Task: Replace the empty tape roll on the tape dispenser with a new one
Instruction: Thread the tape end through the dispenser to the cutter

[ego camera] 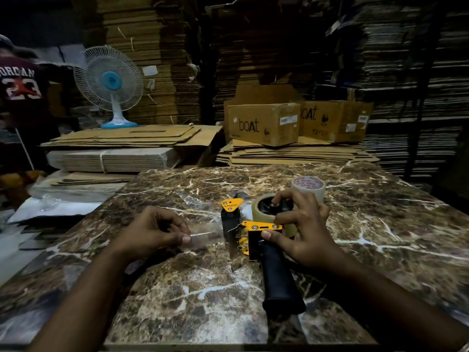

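A dim storeroom, walled in by tall stacks of flattened cardboard (162, 59). A brown marble-patterned table (203, 288) fills the foreground. Beyond it, a white and blue table fan (110, 85) stands on flat cartons, and two "boAt" boxes (264, 124) sit side by side at right.

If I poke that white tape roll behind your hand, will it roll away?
Probably not: the white tape roll seems to lie flat on the marble table, so it would likely slide. Stood on edge, its round shape would probably roll. It looks light.
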Tool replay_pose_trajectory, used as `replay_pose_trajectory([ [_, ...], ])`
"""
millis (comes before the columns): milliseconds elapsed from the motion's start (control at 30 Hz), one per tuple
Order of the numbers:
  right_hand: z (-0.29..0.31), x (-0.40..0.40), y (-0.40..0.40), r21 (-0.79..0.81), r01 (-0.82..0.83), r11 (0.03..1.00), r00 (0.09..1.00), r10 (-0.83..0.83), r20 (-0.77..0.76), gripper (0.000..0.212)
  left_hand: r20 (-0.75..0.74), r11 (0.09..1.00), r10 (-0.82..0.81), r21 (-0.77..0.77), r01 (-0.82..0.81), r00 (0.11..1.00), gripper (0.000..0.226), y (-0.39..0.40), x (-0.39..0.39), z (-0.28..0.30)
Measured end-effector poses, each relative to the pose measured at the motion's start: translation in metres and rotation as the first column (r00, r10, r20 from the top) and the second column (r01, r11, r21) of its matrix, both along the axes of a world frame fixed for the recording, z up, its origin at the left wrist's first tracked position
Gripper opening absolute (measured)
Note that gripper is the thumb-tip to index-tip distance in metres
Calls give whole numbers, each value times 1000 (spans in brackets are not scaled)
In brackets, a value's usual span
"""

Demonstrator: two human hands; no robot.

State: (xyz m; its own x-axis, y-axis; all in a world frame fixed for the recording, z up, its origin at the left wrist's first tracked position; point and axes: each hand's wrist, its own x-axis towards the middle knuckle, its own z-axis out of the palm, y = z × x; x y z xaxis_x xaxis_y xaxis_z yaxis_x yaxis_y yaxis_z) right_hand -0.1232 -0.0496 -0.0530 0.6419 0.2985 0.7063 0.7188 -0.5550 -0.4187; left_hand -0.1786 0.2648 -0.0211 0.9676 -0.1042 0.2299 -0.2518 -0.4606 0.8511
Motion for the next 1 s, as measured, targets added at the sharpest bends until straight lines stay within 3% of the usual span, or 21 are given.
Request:
replay_pose_trajectory([
  [167, 1, 1, 0, -19, -6, 1000, 1000, 5, -23, 34, -20, 1000, 19, -12, -19, 1000, 34, 5, 2, -3],
  [267, 1, 3, -2, -35, -20, 999, 1000, 19, -16, 31, -34, 999, 35, -8, -36, 999, 16, 10, 1, -3],
  [367, 6, 5, -4, -61, -27, 998, 999, 25, -37, 35, -35, 996, 88, 37, -87, 996, 13, 10, 3, -5],
  [500, 24, 2, -2, -118, -86, 989, 994, 76, -83, 45, -38, 996, 79, 41, -77, 996, 18, 8, 3, -7],
  [567, 39, -2, 7, -195, -158, 968, 984, 137, -118, 61, -61, 999, 42, 8, -42, 997, 26, 6, 3, -7],
  [667, 64, -2, 28, -461, -198, 865, 970, 106, -217, 101, -87, 997, 47, -61, -52, 995, 29, -3, 2, -6],
  [767, 77, 8, 49, -697, -245, 674, 956, 47, -290, 126, -134, 985, 84, -141, -103, 987, 24, -8, 3, -13],
  [833, 80, 13, 57, -758, -259, 598, 950, 15, -313, 128, -153, 974, 95, -190, -124, 984, 23, -8, 2, -19],
  [1000, 80, 18, 66, -760, -258, 597, 948, 5, -318, 114, -10, 974, 67, -216, -67, 998, 34, -12, 1, -16],
])
